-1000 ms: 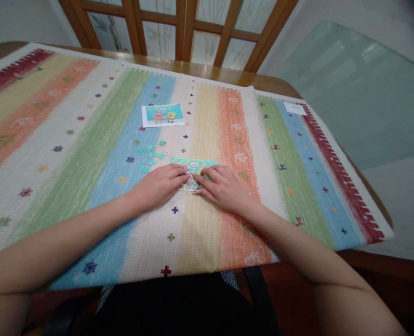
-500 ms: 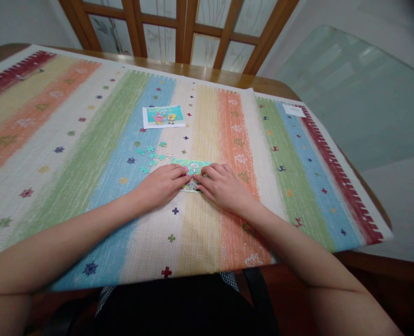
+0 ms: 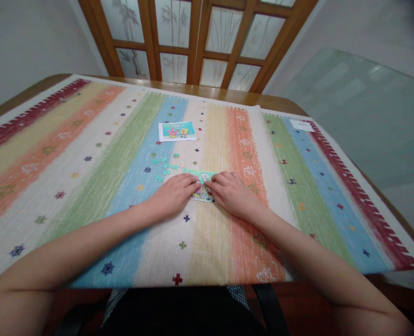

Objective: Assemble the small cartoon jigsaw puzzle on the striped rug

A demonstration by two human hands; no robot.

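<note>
A small, partly assembled jigsaw puzzle (image 3: pixel 204 177) in teal with cartoon figures lies flat on the tablecloth. My left hand (image 3: pixel 176 193) covers its left part, fingers bent together with the tips on the puzzle's middle. From the other side, my right hand (image 3: pixel 232 192) presses curled fingers onto the right part, its tips close to the left ones. Both hands hide much of the puzzle, and any single piece between the fingertips is too small to make out. Several loose teal jigsaw pieces (image 3: pixel 164 160) lie just beyond my left hand.
Behind the pieces lies a printed cartoon picture (image 3: pixel 178 131). A white paper slip (image 3: pixel 302 125) rests at the far right. The striped tablecloth (image 3: pixel 98 177) covers the table, whose wooden edge (image 3: pixel 224 94) shows at the back, before wood-framed glass doors (image 3: pixel 171 46).
My view has tilted up, so the table and hands appear lower and further right. Both hands stay on the puzzle, with only slight finger movement. The loose pieces and the printed picture have not moved.
</note>
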